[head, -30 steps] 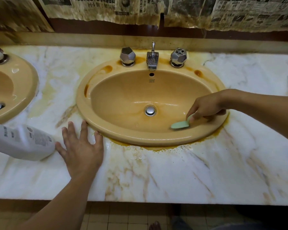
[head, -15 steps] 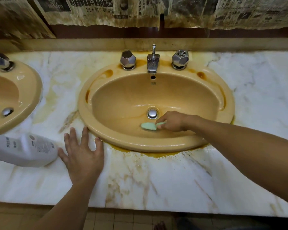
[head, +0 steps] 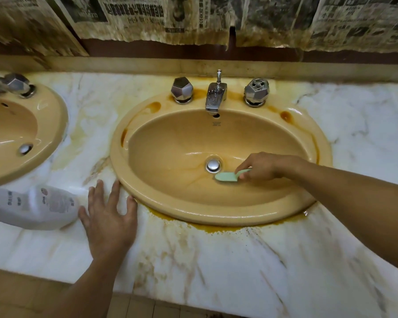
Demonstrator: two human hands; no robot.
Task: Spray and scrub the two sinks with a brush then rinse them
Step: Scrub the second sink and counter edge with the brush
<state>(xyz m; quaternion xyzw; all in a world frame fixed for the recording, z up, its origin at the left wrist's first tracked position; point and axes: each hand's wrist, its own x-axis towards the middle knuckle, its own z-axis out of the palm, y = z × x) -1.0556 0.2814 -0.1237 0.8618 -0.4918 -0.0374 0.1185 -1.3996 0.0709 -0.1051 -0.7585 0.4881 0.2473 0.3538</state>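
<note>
**Sink scrub in progress: brush brought to the drain**

The green brush [head: 226, 176] is gripped by its handle in the right hand [head: 260, 167], fingers curled round it. Its head lies on the floor of the sink [head: 216, 216], just beside the drain [head: 213, 165]. Within the last second it has been swept inward from the bowl's right wall, so scrubbing is judged under way and rinsing not yet begun. The left hand [head: 108, 216] is laid flat, fingers spread, on the countertop [head: 216, 260] at the sink's front-left rim, just beside the spray bottle [head: 37, 206] and well apart from the brush.
</note>
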